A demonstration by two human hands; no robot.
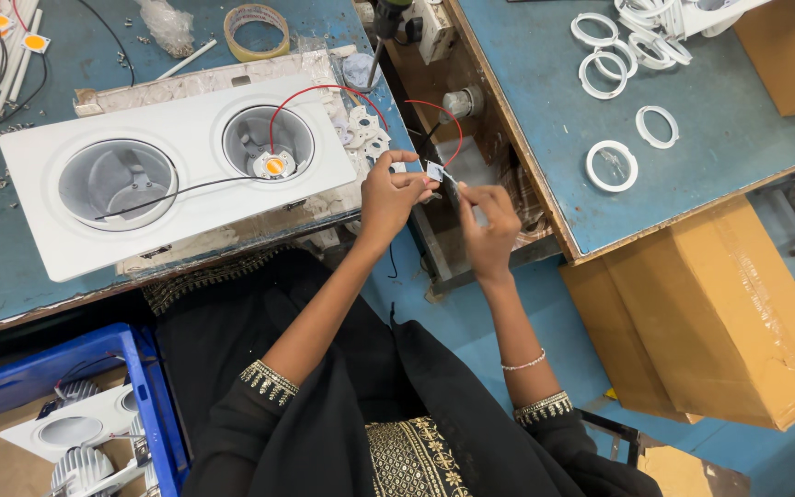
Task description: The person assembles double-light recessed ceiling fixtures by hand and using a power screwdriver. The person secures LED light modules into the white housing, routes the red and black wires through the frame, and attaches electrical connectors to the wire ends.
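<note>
My left hand pinches a small square white chip by its edge, in the gap between two blue tables. A red wire arcs from that spot back to a white twin-lamp housing on the left table, where a yellow LED chip sits in the right cup. A second red wire loops above the hands. My right hand pinches something thin just right of the white chip. A black wire crosses the housing's left cup.
A tape roll and screws lie at the back of the left table. White plastic rings are scattered on the right table. Cardboard boxes stand on the floor at right. A blue crate with more housings sits at lower left.
</note>
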